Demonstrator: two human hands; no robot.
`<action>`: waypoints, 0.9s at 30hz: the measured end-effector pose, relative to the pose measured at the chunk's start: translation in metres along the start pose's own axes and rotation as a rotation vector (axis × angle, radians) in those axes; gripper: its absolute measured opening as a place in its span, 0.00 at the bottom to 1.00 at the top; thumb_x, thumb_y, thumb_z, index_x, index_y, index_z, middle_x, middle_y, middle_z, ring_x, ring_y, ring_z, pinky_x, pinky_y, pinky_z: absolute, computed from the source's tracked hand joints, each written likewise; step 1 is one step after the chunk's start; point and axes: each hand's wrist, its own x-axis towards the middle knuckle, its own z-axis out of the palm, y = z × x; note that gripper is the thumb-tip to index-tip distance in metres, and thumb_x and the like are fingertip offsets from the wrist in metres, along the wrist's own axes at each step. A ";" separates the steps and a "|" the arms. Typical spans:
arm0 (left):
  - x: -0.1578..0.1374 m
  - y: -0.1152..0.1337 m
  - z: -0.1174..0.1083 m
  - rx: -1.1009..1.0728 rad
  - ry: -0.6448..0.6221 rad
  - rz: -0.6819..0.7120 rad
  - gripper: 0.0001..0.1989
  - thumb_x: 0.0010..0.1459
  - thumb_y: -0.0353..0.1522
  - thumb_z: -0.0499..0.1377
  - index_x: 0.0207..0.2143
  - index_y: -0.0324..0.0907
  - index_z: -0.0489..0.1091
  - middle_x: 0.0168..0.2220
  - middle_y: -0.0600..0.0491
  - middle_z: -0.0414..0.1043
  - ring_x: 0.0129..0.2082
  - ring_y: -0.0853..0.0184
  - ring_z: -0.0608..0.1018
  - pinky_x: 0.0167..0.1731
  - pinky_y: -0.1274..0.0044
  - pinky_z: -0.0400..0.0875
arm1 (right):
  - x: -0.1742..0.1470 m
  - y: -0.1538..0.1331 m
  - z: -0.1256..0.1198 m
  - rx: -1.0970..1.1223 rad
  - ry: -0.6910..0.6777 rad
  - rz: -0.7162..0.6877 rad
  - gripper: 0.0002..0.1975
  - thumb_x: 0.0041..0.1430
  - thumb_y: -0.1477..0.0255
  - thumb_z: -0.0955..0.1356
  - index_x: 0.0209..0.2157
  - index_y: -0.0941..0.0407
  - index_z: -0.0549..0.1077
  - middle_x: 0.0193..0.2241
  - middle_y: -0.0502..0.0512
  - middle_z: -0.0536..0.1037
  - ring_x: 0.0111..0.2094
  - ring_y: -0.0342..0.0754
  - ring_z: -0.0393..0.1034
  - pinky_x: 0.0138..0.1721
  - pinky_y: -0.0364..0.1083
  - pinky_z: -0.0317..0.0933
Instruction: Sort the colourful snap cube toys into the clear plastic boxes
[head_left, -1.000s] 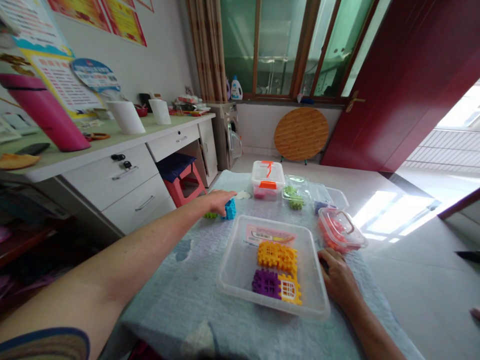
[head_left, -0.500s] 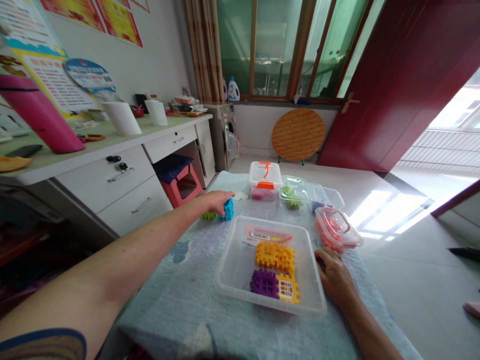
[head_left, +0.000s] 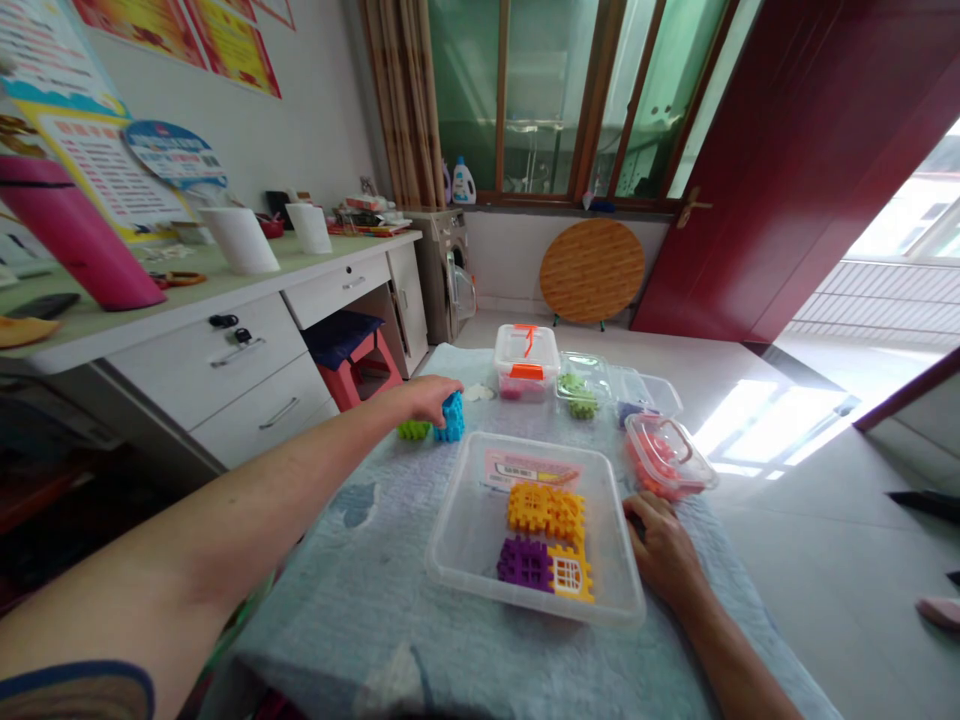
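Observation:
At the far left of the cloth-covered table, my left hand (head_left: pixel 435 399) reaches out with its fingers closed on blue building blocks (head_left: pixel 451 420). A bright green block (head_left: pixel 414 429) lies just left of them. In front of me stands a clear plastic box (head_left: pixel 472 585). Inside it are orange blocks (head_left: pixel 546 510), a purple block (head_left: pixel 525 563) and a yellow block with a white window (head_left: pixel 571 573). My right hand (head_left: pixel 663 540) rests on the cloth by the box's right wall, fingers curled; what they hold, if anything, is hidden.
Along the table's far side stand a lidded box with orange clips (head_left: pixel 526 350), a clear tub with green blocks (head_left: pixel 583 385), a tub with dark blue pieces (head_left: pixel 646 398) and a lidded tub of red-orange pieces (head_left: pixel 667 458). A white desk (head_left: pixel 247 345) stands left.
My left fingers have drawn in slightly around the top of the blue blocks. The whole view has shifted a little; my right hand stays beside the box.

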 end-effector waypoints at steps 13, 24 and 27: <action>-0.084 0.089 -0.085 -0.276 0.027 0.238 0.32 0.45 0.37 0.67 0.53 0.45 0.65 0.44 0.55 0.74 0.41 0.65 0.75 0.40 0.77 0.65 | 0.001 0.001 0.000 -0.003 0.011 -0.018 0.07 0.56 0.72 0.62 0.30 0.54 0.71 0.30 0.55 0.74 0.36 0.51 0.67 0.40 0.48 0.60; -0.086 0.163 -0.022 0.000 -0.008 0.215 0.29 0.40 0.36 0.66 0.49 0.47 0.72 0.40 0.49 0.79 0.40 0.55 0.79 0.38 0.71 0.72 | 0.001 -0.001 -0.002 0.007 0.035 -0.020 0.07 0.55 0.72 0.62 0.29 0.54 0.71 0.30 0.56 0.75 0.36 0.51 0.68 0.40 0.47 0.61; -0.078 0.165 -0.009 0.093 -0.047 0.177 0.22 0.40 0.33 0.66 0.42 0.43 0.76 0.42 0.44 0.79 0.41 0.50 0.79 0.38 0.67 0.73 | 0.001 -0.001 -0.002 0.007 0.032 -0.022 0.07 0.55 0.72 0.62 0.30 0.54 0.72 0.30 0.56 0.75 0.36 0.51 0.68 0.41 0.48 0.61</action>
